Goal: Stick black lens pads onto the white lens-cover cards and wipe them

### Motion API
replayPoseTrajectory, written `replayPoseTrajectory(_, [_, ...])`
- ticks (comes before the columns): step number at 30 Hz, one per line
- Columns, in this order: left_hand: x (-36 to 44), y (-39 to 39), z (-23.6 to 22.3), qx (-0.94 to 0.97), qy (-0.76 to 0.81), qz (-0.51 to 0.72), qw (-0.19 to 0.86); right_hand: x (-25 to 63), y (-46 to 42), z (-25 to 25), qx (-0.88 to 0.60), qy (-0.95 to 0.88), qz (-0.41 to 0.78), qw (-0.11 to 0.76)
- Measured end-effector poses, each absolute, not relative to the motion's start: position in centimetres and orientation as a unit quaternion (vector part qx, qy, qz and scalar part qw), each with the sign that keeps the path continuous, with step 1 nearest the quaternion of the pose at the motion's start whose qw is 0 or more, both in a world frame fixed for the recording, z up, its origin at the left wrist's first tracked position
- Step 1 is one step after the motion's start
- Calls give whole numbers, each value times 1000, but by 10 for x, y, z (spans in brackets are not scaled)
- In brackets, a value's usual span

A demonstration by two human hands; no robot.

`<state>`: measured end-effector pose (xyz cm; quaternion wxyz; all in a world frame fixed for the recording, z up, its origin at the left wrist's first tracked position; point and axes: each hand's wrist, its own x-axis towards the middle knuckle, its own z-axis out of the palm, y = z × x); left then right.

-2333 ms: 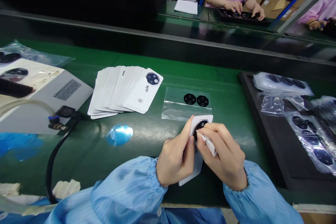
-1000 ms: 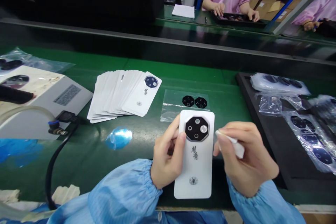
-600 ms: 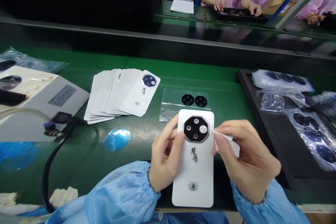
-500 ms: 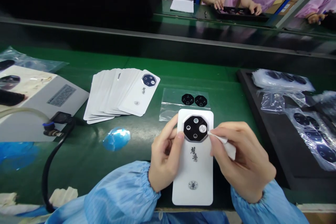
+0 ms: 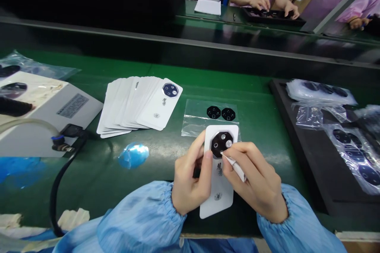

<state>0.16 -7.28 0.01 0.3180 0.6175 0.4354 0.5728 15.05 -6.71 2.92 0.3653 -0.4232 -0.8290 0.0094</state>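
My left hand grips a white phone back cover by its left edge, tilted above the green belt. The cover has a black octagonal camera plate near its top. My right hand pinches a small folded white wipe, whose tip touches the lower part of the camera plate. Both sleeves are light blue.
A fanned stack of white covers lies to the left. A clear bag with two black octagonal plates sits just beyond my hands. A blue film scrap, a grey device with a hose and a black tray of bagged parts surround them. Persons in pink work across.
The cover has tilted away and dropped a little. My right hand has moved left from the cover's right edge, bringing the wipe onto the camera plate.
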Motion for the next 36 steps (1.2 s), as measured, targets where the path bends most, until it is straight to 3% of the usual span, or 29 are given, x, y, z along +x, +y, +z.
replayPoseTrajectory(14, [3,-75,-7,687,475,526,159,146,-68,23,-451,-817,29,359])
replayPoseTrajectory(36, [3,-72,-8,697,477,525,103,145,-65,17,-460,-802,64,375])
